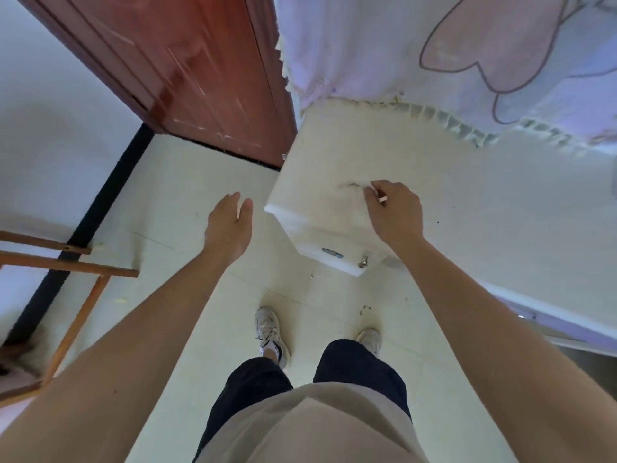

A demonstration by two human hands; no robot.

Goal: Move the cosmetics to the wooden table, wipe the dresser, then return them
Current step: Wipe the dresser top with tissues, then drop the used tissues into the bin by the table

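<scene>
Beneath the curled fingers of the right hand (pixel 395 212) lies the top of the white dresser (pixel 317 182), which stands between the bed (pixel 500 202) and the open floor. Just ahead of those fingertips a faint grey smudge (pixel 353 186) marks the dresser top. Nearer the person than the fingers, on the dresser's front face, sit a blue-grey handle (pixel 332 252) and a small metal knob (pixel 364 262). Beyond the fingers a lavender bedspread (pixel 384 51) with a frilled hem hangs over the dresser's far edge. A red-brown door (pixel 200 71) stands beyond the left hand (pixel 230 225), and a wooden frame (pixel 83 267) lies well to that hand's left, by the wall.

Both forearms reach forward and down, with two pale shoes (pixel 270 332) on the tiled floor (pixel 187 182) between them. The left hand hovers over the floor just beside the dresser's corner, palm turned inward, fingers straight and close together, touching nothing. The right hand is back-up over the dresser top, its fingers bent and bunched toward the thumb. A small pale sliver shows at the fingertips, but I cannot tell whether they pinch anything.
</scene>
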